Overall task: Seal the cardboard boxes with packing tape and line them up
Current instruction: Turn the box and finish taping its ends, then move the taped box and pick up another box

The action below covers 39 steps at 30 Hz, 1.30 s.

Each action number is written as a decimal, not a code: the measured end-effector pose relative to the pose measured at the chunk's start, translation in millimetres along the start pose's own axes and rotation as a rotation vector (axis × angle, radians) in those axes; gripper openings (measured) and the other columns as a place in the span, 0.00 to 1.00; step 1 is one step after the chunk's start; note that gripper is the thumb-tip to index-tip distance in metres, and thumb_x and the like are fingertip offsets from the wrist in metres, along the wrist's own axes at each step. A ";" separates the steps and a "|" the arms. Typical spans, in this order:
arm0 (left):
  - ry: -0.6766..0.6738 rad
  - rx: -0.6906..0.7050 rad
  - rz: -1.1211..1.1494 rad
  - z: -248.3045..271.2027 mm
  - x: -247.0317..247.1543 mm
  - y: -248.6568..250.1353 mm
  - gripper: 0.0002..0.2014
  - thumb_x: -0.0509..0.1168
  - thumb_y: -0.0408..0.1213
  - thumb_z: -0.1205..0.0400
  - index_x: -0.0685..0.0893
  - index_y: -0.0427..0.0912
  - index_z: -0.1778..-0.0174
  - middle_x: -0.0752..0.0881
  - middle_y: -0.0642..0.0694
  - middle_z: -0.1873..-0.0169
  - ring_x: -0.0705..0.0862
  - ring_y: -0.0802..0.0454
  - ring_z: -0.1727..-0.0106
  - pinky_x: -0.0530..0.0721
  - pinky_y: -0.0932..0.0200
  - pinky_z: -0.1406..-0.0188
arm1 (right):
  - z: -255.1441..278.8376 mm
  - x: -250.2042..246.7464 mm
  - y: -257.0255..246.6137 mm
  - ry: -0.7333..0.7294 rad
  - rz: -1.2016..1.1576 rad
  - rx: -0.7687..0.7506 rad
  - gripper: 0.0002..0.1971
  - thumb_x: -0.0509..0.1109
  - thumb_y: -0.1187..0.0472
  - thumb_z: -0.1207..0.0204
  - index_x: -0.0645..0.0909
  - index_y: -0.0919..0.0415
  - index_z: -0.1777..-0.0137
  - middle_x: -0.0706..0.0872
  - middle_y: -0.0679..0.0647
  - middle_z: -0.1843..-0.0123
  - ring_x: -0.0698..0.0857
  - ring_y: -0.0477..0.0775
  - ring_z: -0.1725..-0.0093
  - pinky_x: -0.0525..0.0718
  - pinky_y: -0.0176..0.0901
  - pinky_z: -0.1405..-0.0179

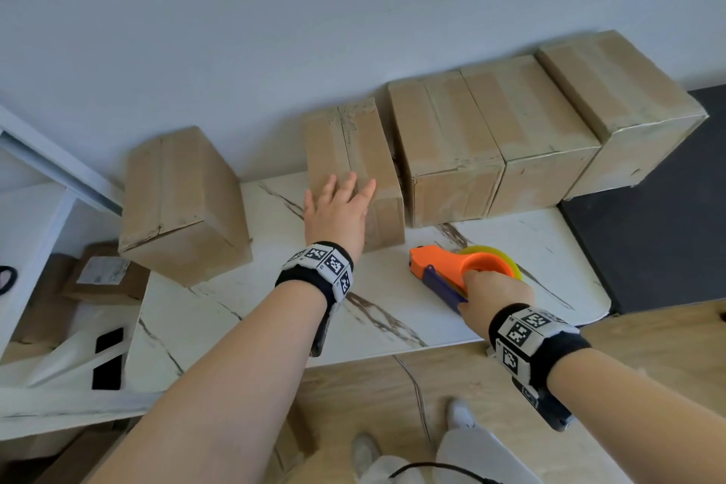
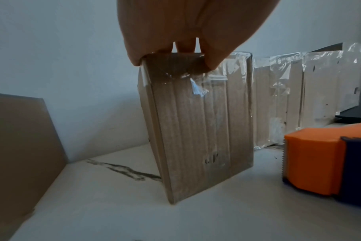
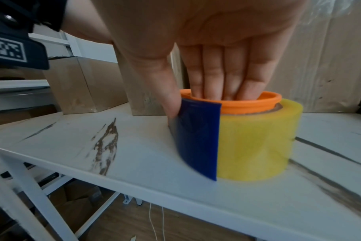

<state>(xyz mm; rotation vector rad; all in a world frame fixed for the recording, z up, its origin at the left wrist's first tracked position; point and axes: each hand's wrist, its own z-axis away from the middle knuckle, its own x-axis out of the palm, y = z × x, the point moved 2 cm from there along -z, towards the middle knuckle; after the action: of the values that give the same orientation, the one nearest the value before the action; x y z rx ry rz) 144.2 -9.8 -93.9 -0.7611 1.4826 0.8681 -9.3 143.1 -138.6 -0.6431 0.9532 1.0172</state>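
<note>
A taped cardboard box (image 1: 353,145) stands on the white marble table (image 1: 275,318), just left of a row of three taped boxes (image 1: 538,137) along the wall. My left hand (image 1: 338,204) lies flat on its top near the front edge, fingers spread; in the left wrist view the fingertips (image 2: 213,62) lap over the top edge of this box (image 2: 196,130). My right hand (image 1: 491,299) grips the orange tape dispenser (image 1: 444,267) on the table: fingers (image 3: 214,78) inside the orange core, thumb on the blue flap (image 3: 198,138). The yellow tape roll (image 3: 258,141) rests on the table.
Another cardboard box (image 1: 184,200) stands apart at the table's left end, turned at an angle. A black surface (image 1: 648,228) adjoins the table on the right. A white shelf with a labelled parcel (image 1: 102,279) sits lower left. The wall is right behind the boxes.
</note>
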 end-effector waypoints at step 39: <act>-0.036 -0.669 0.070 78.3 -43.1 -236.8 0.34 0.53 0.56 0.15 0.51 0.45 0.17 0.47 0.33 0.18 0.48 0.35 0.18 0.50 0.43 0.19 | -1.3 -67.5 -244.5 0.068 -0.250 -0.585 0.28 0.61 0.55 0.19 0.59 0.53 0.20 0.66 0.50 0.22 0.73 0.54 0.28 0.77 0.47 0.35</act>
<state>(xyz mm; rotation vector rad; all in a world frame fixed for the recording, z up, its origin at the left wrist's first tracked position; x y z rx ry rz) 390.6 -63.7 -74.0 -1.1729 1.1871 1.4522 199.6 14.6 -73.9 -1.2568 0.6049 1.0543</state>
